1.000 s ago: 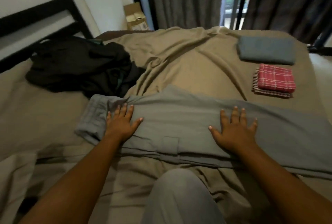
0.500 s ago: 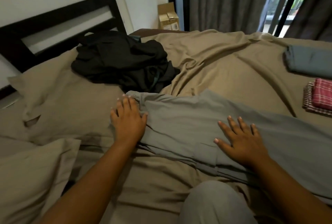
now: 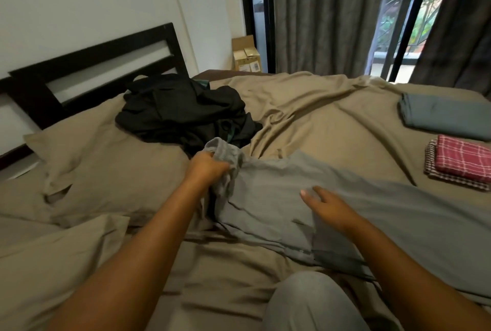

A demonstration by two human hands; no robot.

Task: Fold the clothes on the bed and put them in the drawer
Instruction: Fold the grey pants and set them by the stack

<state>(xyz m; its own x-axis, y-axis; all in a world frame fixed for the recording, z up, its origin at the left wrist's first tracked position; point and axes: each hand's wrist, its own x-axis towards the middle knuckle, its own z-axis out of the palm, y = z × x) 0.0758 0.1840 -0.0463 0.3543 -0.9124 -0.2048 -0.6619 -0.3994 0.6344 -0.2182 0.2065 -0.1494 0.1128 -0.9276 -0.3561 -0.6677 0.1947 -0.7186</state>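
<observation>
Head view: grey trousers (image 3: 398, 219) lie across bed (image 3: 332, 123), centre to 3 o'clock. Left hand (image 3: 210, 168) grips their bunched end, raised off the sheet. Right hand (image 3: 329, 205) rests flat on them, fingers straight. Black clothes pile (image 3: 183, 112) at 11 o'clock; folded grey garment (image 3: 446, 115) at 2 o'clock.

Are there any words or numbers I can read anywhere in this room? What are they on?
Nothing here can be read.
The cardboard box by the curtain has pale labels on its front, too small and blurred to read.
No words or numbers show on the grey garment, the black clothes pile or the checked cloths.
</observation>
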